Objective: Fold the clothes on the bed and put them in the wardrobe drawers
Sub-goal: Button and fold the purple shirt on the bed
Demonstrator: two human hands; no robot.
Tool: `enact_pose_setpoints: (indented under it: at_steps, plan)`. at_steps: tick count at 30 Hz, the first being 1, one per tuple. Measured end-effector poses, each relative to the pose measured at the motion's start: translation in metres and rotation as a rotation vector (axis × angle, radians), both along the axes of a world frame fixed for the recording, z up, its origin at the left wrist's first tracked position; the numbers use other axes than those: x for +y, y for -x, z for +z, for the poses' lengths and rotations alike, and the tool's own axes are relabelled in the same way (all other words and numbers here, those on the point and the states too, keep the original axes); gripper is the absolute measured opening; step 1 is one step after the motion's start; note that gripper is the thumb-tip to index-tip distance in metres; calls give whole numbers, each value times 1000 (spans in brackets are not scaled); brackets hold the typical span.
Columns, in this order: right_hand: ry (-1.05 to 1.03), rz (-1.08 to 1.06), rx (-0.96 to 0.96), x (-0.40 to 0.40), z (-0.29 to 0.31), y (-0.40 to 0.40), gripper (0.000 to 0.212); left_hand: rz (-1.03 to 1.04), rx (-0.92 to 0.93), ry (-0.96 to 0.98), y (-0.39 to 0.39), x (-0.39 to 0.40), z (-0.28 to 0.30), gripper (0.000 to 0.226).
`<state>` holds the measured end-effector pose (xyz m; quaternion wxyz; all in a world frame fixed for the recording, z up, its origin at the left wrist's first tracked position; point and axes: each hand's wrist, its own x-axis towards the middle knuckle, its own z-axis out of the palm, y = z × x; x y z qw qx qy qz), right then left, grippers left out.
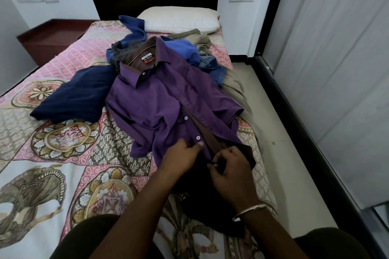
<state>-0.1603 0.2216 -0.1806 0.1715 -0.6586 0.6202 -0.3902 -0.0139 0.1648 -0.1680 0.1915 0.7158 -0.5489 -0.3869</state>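
The purple shirt [168,99] lies face up near the bed's [42,153] right edge. The left hand [181,155] pinches its button placket; the right hand [229,166] seemingly pinches a button. Align both plackets flat before fastening.

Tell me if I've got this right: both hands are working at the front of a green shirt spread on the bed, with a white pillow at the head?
Not quite: the shirt is purple, not green, as the head view shows. The left hand and right hand are both at its buttoned front, and the white pillow lies at the head of the bed.
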Motion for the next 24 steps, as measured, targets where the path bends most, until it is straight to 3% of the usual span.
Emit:
enact_pose_setpoints:
  at_steps: [1,4,7,9,12,15,17,20,24]
  plan:
    - [60,9,-36,1,6,-1,14,42,97,-20,-1,-2,3,61]
    - [171,104,-112,3,21,-4,15,52,552,-138,0,0,17,42]
    - [119,144,-212,6,26,-6,17,48,845,-73,8,9,35,18]
    - [114,103,-206,8,26,-7,19,53,788,51,7,10,37,25]
    - [119,52,-150,9,28,-8,20,113,514,228,-2,5,34,31]
    - [-89,46,-302,10,35,-11,27,187,342,417,-10,3,35,42]
    - [-234,97,-301,10,36,-14,32,236,218,531,-16,1,37,51]
    - [-383,186,-231,10,34,-13,18,293,171,577,-26,-3,34,59]
    - [-592,376,-159,11,23,-3,42,349,152,571,-39,-11,27,58]
